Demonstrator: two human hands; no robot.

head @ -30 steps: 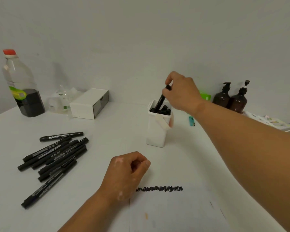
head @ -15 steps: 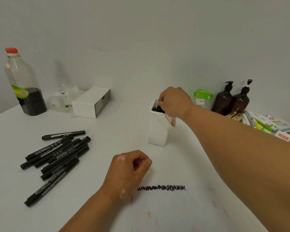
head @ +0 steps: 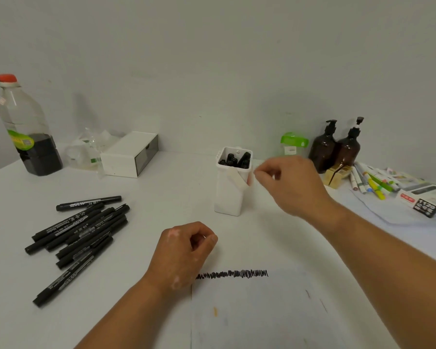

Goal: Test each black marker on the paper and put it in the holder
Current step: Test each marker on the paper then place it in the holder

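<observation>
Change since half a second ago: the right hand [head: 291,183] has come off the mouth of the tall white plastic holder [head: 229,195]. It now hangs in the air just beside the holder, at its 3 o'clock. The fingers are loosely curled, with thumb and forefinger close together and nothing between them. The fingertips are blurred.

The marker that this hand carried one second ago now stands among the capped black markers [head: 234,159] inside the holder. Their ends show at the rim, at the hand's 9 o'clock, apart from the fingers.

The left hand [head: 184,253] has not moved. It rests on the white table [head: 161,187] as a loose fist, fingers curled towards the palm, at the upper left corner of the white paper sheet [head: 257,311]. No object is visible in it.

A black zigzag test line [head: 233,274] runs along the top of the sheet, starting at the left hand's 4 o'clock. The holder stands upright at the left hand's 1 o'clock, clear of it.

The loose pile of black markers [head: 78,230] lies flat on the table at the left hand's 9 o'clock, well apart from both hands. It lies as before.
</observation>
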